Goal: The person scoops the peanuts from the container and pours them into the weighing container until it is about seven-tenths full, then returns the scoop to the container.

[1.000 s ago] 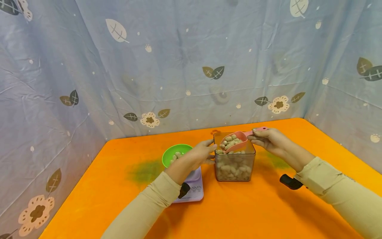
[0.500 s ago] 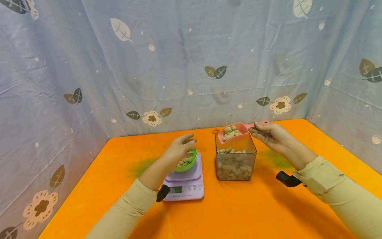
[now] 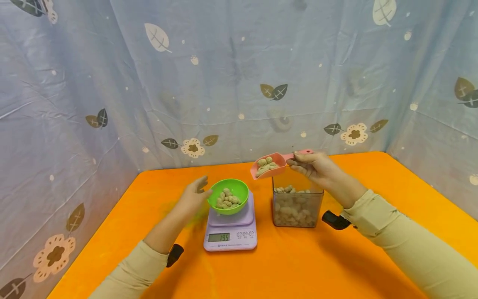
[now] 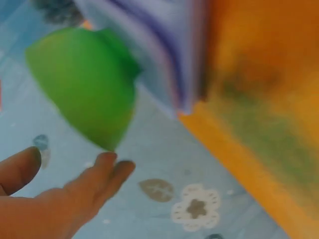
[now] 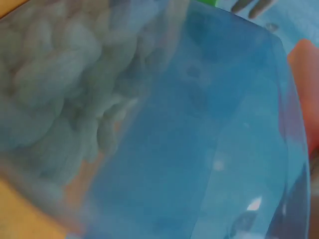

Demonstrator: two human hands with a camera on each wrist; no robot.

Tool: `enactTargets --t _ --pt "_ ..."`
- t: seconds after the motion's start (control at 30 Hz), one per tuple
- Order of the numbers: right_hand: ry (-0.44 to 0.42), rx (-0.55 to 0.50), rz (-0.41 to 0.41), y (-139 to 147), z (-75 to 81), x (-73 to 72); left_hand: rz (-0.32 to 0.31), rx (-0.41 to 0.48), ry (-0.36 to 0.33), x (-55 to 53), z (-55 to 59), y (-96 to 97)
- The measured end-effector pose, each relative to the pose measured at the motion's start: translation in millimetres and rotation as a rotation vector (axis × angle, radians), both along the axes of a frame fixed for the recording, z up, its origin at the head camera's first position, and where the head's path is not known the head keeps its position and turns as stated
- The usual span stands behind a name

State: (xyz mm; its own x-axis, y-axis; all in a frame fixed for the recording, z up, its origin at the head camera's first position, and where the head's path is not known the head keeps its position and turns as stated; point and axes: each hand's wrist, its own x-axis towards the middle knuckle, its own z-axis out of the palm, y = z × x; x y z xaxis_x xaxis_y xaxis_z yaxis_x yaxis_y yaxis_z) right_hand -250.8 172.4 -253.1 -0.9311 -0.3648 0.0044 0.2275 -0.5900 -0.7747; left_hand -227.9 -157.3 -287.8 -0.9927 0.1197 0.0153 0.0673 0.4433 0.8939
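My right hand (image 3: 317, 169) pinches the handle of a pink scoop (image 3: 278, 162) that carries several peanuts (image 3: 266, 165) in their shells. The scoop hangs above the left rim of a see-through square container (image 3: 298, 209), which is partly filled with peanuts. My left hand (image 3: 193, 197) has its fingers extended beside the left rim of a green bowl (image 3: 239, 187); whether it touches the rim I cannot tell. More peanuts (image 3: 228, 200) lie in the bowl, which sits on a purple kitchen scale (image 3: 230, 243). In the left wrist view the fingertips (image 4: 106, 158) are close to the bowl (image 4: 84, 82).
The scale's display (image 3: 219, 237) seems to read 195. An orange cloth (image 3: 284, 265) covers the table. A patterned blue curtain (image 3: 239, 74) encloses the back and both sides.
My left hand has left the container and moved left to the bowl. My right hand has lifted the loaded scoop out of the container and carried it left. The display has come into view.
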Motion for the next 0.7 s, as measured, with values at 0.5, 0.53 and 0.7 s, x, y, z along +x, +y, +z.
enactTargets --t 0.5,0.53,0.7 --pt "0.347 0.65 -0.127 -77.2 -5.1 -9.1 -0.061 0.198 -0.212 -2.5 -24.3 -6.8" --pt "0.424 0.722 -0.137 -81.7 -4.9 -8.4 -0.063 0.195 -0.214 -2.6 -24.2 -6.9" --pt "0.714 0.898 -0.206 -89.8 0.5 -4.1 -0.064 0.191 -0.219 -4.1 -23.2 -7.9"
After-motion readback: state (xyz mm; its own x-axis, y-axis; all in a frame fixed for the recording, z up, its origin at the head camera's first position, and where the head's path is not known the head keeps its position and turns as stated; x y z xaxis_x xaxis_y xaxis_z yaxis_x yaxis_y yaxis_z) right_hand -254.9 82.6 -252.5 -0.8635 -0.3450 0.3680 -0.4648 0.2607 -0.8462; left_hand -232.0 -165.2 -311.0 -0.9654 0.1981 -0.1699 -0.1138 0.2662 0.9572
